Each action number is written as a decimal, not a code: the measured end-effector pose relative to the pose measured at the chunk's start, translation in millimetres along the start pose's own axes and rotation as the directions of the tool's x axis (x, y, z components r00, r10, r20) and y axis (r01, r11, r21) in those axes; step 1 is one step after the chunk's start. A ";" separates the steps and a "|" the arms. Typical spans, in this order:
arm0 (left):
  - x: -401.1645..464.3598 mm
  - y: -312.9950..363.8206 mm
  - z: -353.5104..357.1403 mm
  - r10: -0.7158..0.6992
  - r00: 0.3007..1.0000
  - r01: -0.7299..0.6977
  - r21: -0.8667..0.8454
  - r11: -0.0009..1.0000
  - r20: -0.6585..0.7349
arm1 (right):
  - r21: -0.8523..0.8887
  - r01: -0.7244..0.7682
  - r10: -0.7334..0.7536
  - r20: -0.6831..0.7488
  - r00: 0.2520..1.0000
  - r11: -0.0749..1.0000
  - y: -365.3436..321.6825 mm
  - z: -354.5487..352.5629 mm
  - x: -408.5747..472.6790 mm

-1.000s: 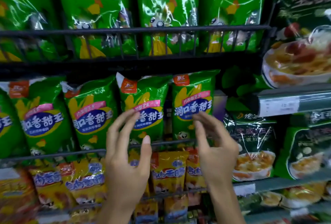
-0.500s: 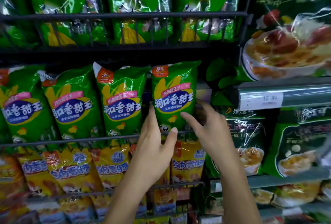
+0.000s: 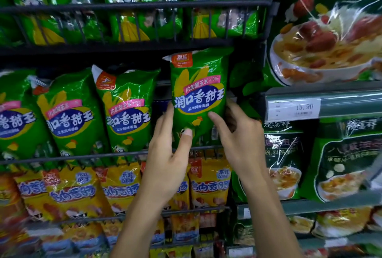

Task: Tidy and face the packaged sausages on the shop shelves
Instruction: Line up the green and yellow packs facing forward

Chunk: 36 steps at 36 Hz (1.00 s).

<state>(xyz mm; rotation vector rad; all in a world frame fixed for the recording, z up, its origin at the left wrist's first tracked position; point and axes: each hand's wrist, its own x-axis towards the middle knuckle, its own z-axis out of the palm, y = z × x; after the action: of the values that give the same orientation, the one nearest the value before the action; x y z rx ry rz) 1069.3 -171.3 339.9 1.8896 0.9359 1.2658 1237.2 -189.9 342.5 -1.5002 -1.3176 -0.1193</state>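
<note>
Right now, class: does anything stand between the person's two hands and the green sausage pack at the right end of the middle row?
Nothing visible does: the left hand and right hand already grip the green sausage pack.

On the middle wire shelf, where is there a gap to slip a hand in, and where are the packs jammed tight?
One gap shows: a dark slot between the held green pack and the leaning green pack to its left, where the left hand reaches. The right hand fills the space toward the shelf's right end. Further left, packs overlap. The yellow packs below sit crowded.
</note>
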 end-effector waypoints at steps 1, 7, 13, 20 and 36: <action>1.1 2.1 -0.6 0.009 1.000 -0.009 -0.008 1.000 0.003 | 0.006 0.007 -0.007 -0.017 1.000 1.000 -0.4 -0.5 1.1; 4.4 -0.5 3.9 0.011 0.999 -0.010 -0.027 1.000 0.038 | 0.005 -0.017 0.017 -0.034 0.999 1.000 8.7 -5.2 3.8; -1.7 -11.0 4.7 -0.061 0.994 0.057 0.045 0.997 0.089 | -0.064 -0.013 0.012 -0.012 1.000 0.998 9.4 -7.9 -12.3; -3.1 -7.6 0.5 -0.030 0.987 -0.011 0.254 0.967 0.158 | -0.054 -0.104 0.094 -0.161 0.983 0.993 29.3 2.1 -47.1; -3.9 -15.2 0.5 0.110 0.979 -0.176 0.428 0.886 0.173 | 0.120 -0.010 0.026 -0.130 0.991 0.993 26.9 21.1 -41.5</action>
<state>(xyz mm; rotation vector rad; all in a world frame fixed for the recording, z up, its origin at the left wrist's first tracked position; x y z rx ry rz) 1065.8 -166.8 325.3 2.4092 1.0908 1.0370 1230.5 -195.8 289.5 -1.3793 -1.1847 -0.1235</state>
